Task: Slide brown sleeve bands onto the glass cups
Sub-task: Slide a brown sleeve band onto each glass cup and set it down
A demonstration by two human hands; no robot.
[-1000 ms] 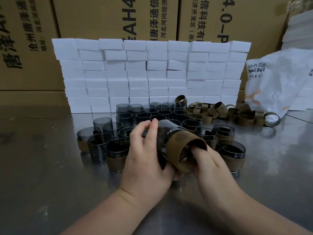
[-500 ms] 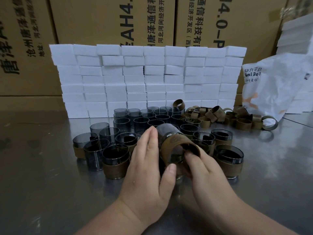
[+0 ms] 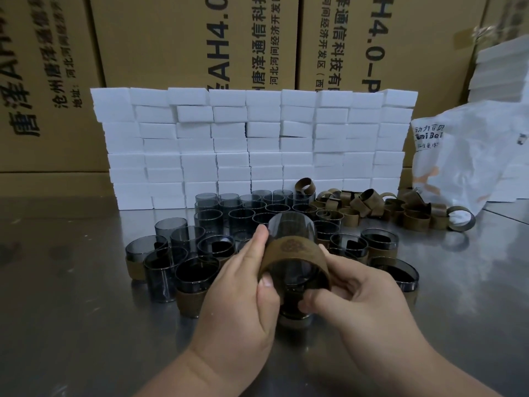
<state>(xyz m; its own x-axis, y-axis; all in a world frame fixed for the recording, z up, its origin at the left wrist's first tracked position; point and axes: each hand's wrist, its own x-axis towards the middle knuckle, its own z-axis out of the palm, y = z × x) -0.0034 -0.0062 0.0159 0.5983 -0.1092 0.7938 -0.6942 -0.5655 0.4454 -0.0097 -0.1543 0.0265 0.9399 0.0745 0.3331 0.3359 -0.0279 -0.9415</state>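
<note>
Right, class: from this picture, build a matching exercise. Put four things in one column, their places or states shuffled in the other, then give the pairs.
Things
1. held cup
2. loose bands
3. white blocks
4. bag

Places or states
A. stacked in a wall at the back
B. crumpled, far right
C. heaped right of the bare cups
D. gripped by the left hand and right hand, a band on it

Pairs: 1-D, 2-C, 3-A, 4-B.

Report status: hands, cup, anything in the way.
Left hand and right hand both grip glass cup. Brown sleeve band around it. Sleeved cups crowd close.
</note>
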